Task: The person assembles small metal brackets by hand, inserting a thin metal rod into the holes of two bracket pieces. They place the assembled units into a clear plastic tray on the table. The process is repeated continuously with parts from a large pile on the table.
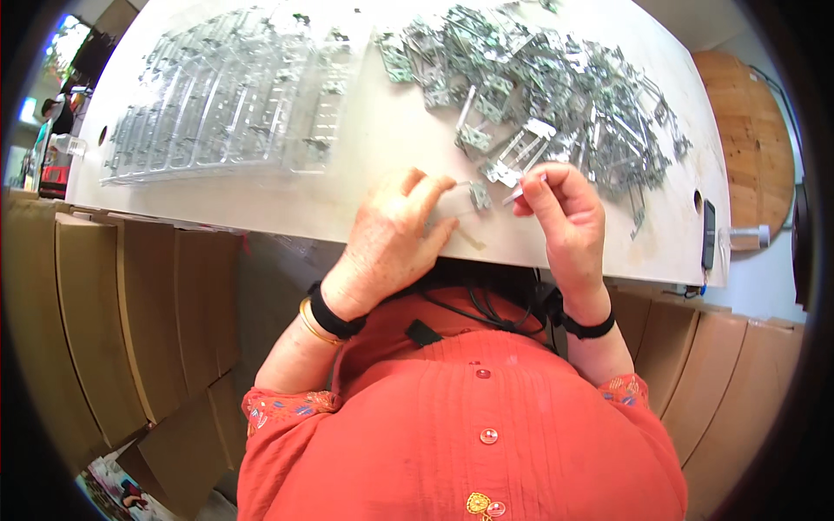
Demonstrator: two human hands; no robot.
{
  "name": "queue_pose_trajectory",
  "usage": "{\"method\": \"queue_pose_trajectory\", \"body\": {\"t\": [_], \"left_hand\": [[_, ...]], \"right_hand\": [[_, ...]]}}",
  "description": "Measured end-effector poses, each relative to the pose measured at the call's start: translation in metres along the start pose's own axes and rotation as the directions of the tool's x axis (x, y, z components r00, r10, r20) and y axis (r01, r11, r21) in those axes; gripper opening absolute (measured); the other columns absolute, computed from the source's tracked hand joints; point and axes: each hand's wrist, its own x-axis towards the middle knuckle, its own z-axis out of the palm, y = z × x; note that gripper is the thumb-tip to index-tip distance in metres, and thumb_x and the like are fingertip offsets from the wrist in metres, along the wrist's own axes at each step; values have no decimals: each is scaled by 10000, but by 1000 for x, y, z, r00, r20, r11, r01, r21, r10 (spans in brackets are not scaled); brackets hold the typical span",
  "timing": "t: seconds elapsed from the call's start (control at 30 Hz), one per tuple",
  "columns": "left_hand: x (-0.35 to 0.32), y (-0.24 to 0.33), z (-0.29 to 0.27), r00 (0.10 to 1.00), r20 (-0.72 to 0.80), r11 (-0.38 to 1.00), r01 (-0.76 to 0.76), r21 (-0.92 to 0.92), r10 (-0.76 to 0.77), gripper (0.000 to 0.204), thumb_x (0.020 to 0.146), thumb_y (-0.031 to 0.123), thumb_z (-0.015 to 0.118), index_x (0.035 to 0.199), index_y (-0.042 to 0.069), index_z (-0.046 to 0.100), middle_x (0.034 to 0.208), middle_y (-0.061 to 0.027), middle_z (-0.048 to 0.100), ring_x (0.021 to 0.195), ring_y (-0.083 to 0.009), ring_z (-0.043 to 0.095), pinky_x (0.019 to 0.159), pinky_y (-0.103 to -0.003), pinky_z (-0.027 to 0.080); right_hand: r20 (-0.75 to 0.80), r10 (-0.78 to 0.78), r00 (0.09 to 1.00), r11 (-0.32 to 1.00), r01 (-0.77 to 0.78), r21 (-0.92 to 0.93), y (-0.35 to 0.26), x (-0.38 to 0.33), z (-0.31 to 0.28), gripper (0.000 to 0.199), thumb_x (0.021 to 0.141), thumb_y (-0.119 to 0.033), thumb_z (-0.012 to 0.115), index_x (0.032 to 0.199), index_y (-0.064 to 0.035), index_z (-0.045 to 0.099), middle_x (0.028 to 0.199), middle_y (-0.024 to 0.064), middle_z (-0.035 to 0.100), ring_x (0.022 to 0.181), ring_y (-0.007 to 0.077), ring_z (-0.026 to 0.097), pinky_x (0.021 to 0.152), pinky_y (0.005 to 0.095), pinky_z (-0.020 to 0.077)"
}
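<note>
Over the front edge of the white table, my left hand (395, 230) is closed with its fingertips on one end of a small metal bracket (479, 196). The bracket's greenish-grey end sticks out to the right of those fingers. Just right of it, my right hand (565, 213) is raised and closed, thumb against the fingers, pinching a thin pale strip (512, 198) whose tip points down and left toward the bracket. Most of the strip is hidden in the fingers, so its kind cannot be told. Behind my right hand lies a big loose heap of metal brackets (556, 87).
Clear plastic trays (217, 113) with rows of metal parts cover the table's (365, 130) left side. At the right edge lies a black phone-like object (709, 234). Cardboard boxes (148, 304) stand below on both sides. A round wooden top (747, 148) is beyond. Far left, a person (61, 113) appears.
</note>
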Motion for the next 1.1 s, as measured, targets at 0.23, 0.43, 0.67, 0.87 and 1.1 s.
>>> {"method": "queue_pose_trajectory", "body": {"t": [0.23,0.43,0.67,0.87,1.1], "left_hand": [[-1,0,-3,1000,2,1000,12,2,-12,530,830,78,886,1321,34,691,1167,-212,680,1080,-415,686,932,-483,582],[-2,-1,-7,998,34,998,58,-33,-57,537,841,70,870,1331,-7,663,1212,-230,666,1115,-426,680,958,-481,580],[3,1,-7,996,60,998,60,-2,-60,520,878,114,843,1343,-7,641,1201,-233,655,1108,-440,672,972,-491,568],[1,4,-8,997,59,998,57,11,-57,398,918,131,825,1255,9,652,1129,-205,662,1055,-422,681,924,-495,570],[2,8,-11,988,19,982,157,-103,-156,185,1036,188,759,1048,11,707,857,-171,688,782,-380,701,702,-460,563]], "right_hand": [[71,186,980,982,-181,-61,3,-12,-27,112,1102,-129,743,1137,-27,713,971,28,757,854,101,718,807,263,584],[90,306,948,952,-305,-34,12,-24,-49,97,1101,-121,741,1116,-31,707,954,27,748,840,100,712,793,262,584],[106,304,947,953,-302,-34,16,-21,-51,130,1093,-148,761,1118,-36,699,922,20,747,826,99,715,792,259,583],[131,246,960,969,-245,-23,22,-28,-57,147,1088,-150,768,1121,-33,686,941,33,751,834,111,726,797,266,595],[118,215,970,977,-211,-41,22,-27,-51,169,1084,-156,778,1121,-25,679,946,40,743,823,111,720,787,264,605]]}}
